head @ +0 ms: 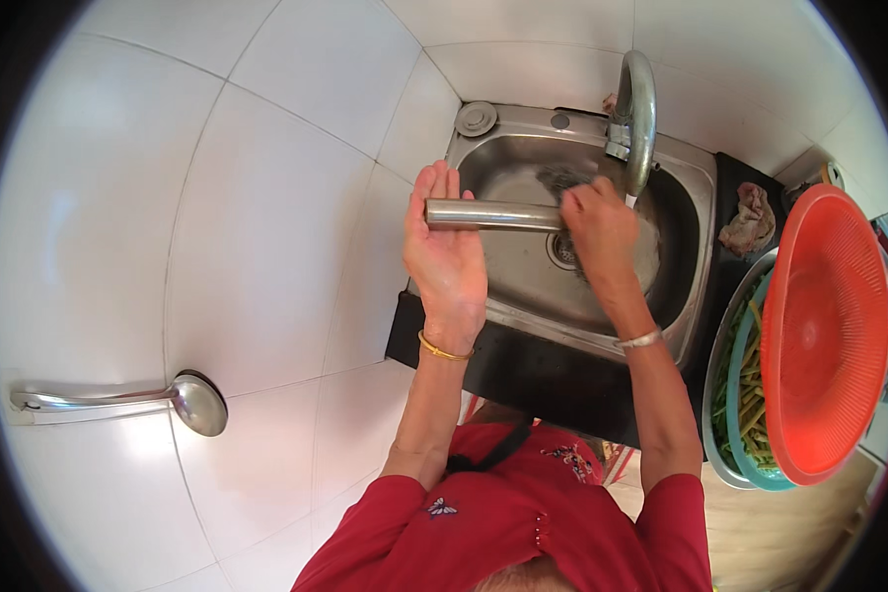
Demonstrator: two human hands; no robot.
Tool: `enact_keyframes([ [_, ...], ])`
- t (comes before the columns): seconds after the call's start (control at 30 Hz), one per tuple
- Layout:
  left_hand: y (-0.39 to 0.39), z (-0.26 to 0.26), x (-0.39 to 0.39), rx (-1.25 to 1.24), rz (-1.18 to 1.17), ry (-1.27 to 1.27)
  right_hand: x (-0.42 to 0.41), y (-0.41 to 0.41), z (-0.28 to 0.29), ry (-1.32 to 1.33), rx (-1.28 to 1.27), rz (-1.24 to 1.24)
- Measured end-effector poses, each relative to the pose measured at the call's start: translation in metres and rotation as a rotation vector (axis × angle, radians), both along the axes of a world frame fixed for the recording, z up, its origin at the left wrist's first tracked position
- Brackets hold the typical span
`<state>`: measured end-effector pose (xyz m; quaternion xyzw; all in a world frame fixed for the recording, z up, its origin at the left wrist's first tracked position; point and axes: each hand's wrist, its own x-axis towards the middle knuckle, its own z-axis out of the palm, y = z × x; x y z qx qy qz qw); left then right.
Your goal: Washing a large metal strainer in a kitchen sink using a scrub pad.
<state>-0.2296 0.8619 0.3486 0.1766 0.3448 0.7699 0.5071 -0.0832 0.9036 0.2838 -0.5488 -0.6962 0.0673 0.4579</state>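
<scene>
A smooth stainless steel cylinder lies level above the sink basin. My right hand is closed around its right end, slightly blurred, so whatever is under the fingers is hidden. My left hand is turned palm up with straight fingers, and the cylinder's left end lies across the palm; I cannot tell how firmly it rests there. Below is the steel sink, with the drain strainer partly behind the cylinder and my right hand. From the curved faucet, water runs down just beside my right hand.
A red plastic colander leans over a teal basin of green vegetables at the right. A crumpled cloth lies on the black counter. A round steel drain cover sits at the sink's back-left corner. A steel ladle hangs on the left wall.
</scene>
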Motion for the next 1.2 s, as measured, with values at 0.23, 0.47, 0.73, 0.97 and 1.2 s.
enact_keyframes([
  [0.23, -0.011, 0.023, 0.023, -0.270, -0.078, -0.070, -0.072, -0.020, 0.071, -0.018, 0.210, 0.194],
  [0.47, -0.006, 0.000, 0.008, 0.002, -0.085, 0.029, -0.008, -0.012, 0.004, -0.186, 0.086, -0.017],
  [0.73, -0.020, -0.035, -0.026, -0.157, -0.020, 0.169, -0.041, -0.035, -0.003, -0.020, 0.006, -0.010],
  [0.97, -0.032, -0.100, -0.103, -0.435, 0.053, 0.467, 0.032, -0.038, -0.074, -0.135, -0.005, -0.145],
  [1.2, -0.068, -0.131, -0.138, -0.768, -0.145, 1.309, 0.013, -0.039, -0.088, -0.152, -0.142, -0.080],
])
